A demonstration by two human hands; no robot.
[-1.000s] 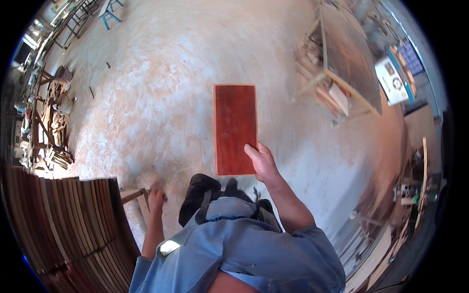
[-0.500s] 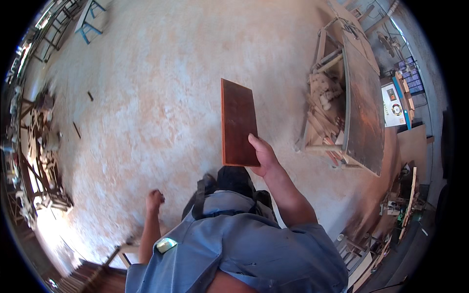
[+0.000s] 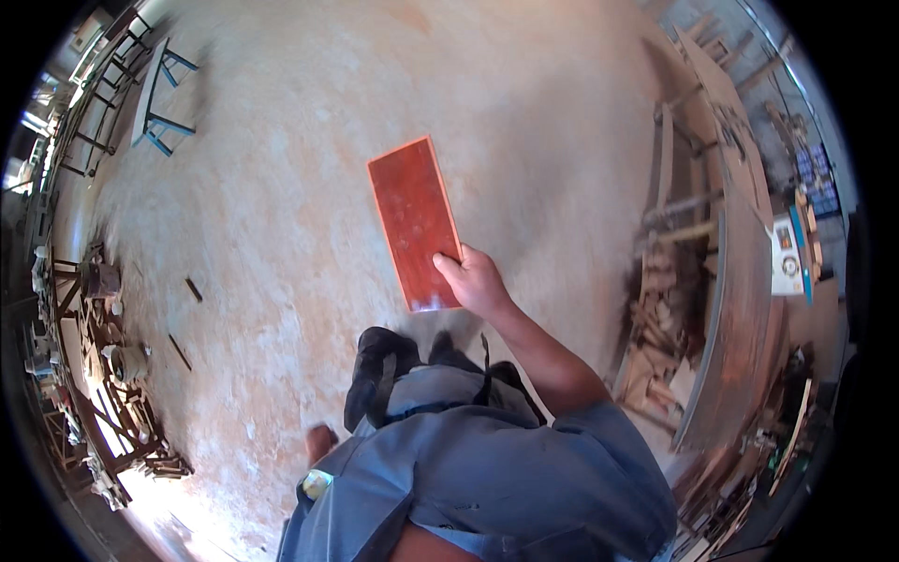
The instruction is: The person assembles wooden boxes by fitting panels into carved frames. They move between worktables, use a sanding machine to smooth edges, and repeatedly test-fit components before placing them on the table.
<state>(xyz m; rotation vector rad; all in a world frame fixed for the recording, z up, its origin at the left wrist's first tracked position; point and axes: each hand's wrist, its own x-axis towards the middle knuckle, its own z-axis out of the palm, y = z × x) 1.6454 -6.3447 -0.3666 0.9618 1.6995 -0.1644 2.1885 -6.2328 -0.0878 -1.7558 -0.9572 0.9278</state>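
In front of me, a flat rectangular reddish-brown board (image 3: 414,211) with a lighter orange edge is held up above the floor. My right hand (image 3: 476,284) is closed on its lower right edge, thumb on the upper face and the other fingers hidden underneath. The board tilts a little to the left at its far end, and light shines off its near edge. My left hand (image 3: 321,441) hangs low by my left side, away from the board. It is small and blurred, so its fingers cannot be made out.
To the right stands a long workbench (image 3: 740,318) with wood offcuts (image 3: 655,323) on its lower level. A blue-legged trestle bench (image 3: 154,94) is at the far left. Stacked wood and buckets (image 3: 128,362) line the left side. Two thin dark strips (image 3: 180,352) lie on the floor.
The board has shifted left and turned, its face now brighter red. My left hand has dropped back closer to my body. The workbench and floor strips have slid nearer in view.
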